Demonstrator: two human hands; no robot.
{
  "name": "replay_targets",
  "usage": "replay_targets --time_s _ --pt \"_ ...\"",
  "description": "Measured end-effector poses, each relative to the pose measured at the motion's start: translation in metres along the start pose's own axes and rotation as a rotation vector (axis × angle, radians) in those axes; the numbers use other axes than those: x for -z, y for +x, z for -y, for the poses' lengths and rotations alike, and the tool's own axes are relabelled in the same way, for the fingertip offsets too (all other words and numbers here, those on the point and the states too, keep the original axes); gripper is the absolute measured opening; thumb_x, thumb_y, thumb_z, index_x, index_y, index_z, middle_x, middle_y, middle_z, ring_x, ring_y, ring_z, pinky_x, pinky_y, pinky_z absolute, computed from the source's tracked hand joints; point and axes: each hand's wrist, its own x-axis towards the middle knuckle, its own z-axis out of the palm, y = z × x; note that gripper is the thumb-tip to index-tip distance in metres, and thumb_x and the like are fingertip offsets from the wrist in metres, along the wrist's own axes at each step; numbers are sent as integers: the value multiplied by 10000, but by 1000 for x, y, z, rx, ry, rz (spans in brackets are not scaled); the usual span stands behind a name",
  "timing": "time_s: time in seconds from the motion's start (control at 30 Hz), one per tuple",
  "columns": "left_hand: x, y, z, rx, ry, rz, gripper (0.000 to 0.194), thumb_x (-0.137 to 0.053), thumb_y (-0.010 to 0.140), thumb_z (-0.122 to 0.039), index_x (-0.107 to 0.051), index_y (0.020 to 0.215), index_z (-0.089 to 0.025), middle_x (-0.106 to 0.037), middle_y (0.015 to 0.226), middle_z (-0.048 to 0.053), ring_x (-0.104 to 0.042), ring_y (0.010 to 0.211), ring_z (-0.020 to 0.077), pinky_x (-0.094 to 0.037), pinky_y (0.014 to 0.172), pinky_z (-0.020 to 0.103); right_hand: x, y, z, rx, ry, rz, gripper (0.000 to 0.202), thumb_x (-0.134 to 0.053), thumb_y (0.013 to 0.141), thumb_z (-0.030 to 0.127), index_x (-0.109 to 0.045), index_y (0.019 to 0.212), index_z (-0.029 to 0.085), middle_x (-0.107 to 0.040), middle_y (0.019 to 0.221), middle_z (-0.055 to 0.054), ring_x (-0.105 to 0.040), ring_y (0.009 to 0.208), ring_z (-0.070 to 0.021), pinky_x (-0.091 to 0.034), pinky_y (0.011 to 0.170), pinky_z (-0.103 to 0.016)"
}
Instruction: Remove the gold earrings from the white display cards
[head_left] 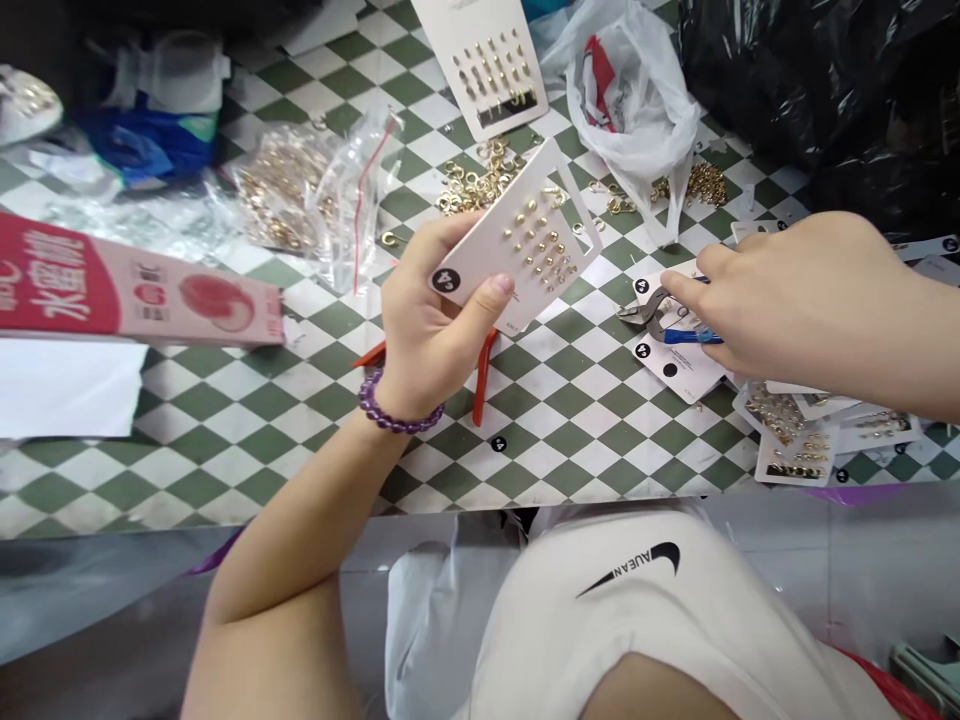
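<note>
Left hand (pixel 427 330) is raised above the bench (pixel 225 460), which carries a green-and-white checked cover. Its grip is closed on a white earring card (pixel 525 240): thumb pressed on the card's face near the lower edge, fingers behind. The card is tilted, upper end pointing away and to the right, and bears rows of small gold studs. A purple bead bracelet (pixel 397 412) sits on the left wrist.

Right hand (pixel 795 300) is low over the bench at the right, fingers curled around blue-handled pliers (pixel 660 318). The metal nose of the pliers points left and lies over a stack of white cards (pixel 675 365). Grip narrow, closed on the pliers' handles.

Beneath the left hand, on the bench, red handles (pixel 484 380) of a tool show; its head is hidden by the hand.

Around: loose gold rings (pixel 480 180) in a heap just beyond the held card; a second studded card (pixel 484 60) farther back; a clear bag of gold pieces (pixel 300 190) to the left; a pink box (pixel 135 290) at far left; a white plastic bag (pixel 637 100) at upper right; finished cards (pixel 802 440) at the right bench edge.
</note>
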Motion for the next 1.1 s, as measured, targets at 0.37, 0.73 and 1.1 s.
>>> replay_targets --time_s 0.37,0.73,1.1 --pt "3 -2 1 -13 31 29 319 -709 783 -268 -631 1088 -214 -688 987 4 -624 808 147 -511 704 266 63 -7 37 65 -478 140 249 -416 941 205 -631 1066 198 -613 808 39 -565 1112 -225 -391 734 -340" --pt "-1 0 -12 -215 172 184 381 -641 798 -121 -627 1144 -279 -685 1086 13 -645 1012 210 -542 878 355 49 4 46 151 -282 127 464 -279 1003 348 -609 762 130 -614 768 -1 -577 1074 -184 -432 773 -309" --pt "-1 -1 -16 -325 349 224 373 -583 827 -101 -587 1169 -253 -683 1102 29 -650 1017 174 -570 853 309 40 10 60 87 -329 182 130 -523 826 130 -643 809 178 -484 637 -40 -610 898 -281 -474 796 -470"
